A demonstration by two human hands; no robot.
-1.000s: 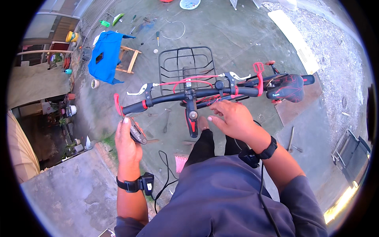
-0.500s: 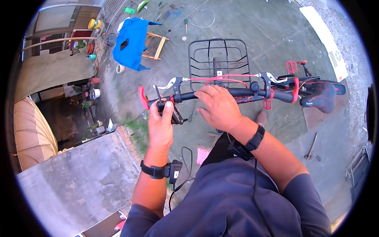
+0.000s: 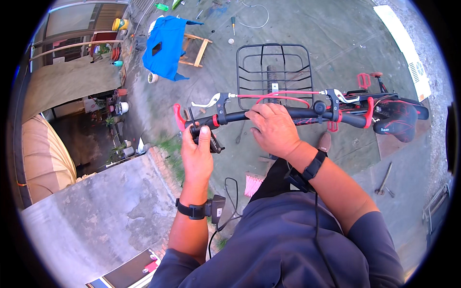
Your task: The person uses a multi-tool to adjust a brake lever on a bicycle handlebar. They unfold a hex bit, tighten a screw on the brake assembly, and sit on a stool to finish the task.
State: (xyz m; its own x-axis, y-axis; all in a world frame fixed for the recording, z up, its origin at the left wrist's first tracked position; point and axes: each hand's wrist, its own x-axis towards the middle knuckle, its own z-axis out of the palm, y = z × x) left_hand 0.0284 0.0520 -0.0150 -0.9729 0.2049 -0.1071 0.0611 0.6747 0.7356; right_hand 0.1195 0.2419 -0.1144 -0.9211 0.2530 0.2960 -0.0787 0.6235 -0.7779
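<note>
A bicycle's black handlebar [image 3: 298,114] with red grip ends lies across the view in front of me. My left hand [image 3: 197,156] is closed around a black folding hex key set [image 3: 215,144], thumb on top, at the left end of the bar. One thin key sticks up from it beside the left brake lever [image 3: 207,102]; its tip's contact cannot be made out. My right hand [image 3: 276,130] rests over the middle of the handlebar, fingers curled onto it and thumb below. Red brake cables [image 3: 288,92] arch ahead of the bar, and a round black bell [image 3: 319,107] sits right of that hand.
Beyond the bar is a black wire basket [image 3: 274,46]; the saddle [image 3: 396,126] lies to the right. A blue cloth [image 3: 165,48] covers a wooden stool [image 3: 203,52] at far left. A screwdriver [image 3: 233,24] lies on the ground, a hammer [image 3: 384,178] at right.
The whole scene has shifted slightly to the right in view. Both hands keep nearly the same places on the handlebar and the hex key set.
</note>
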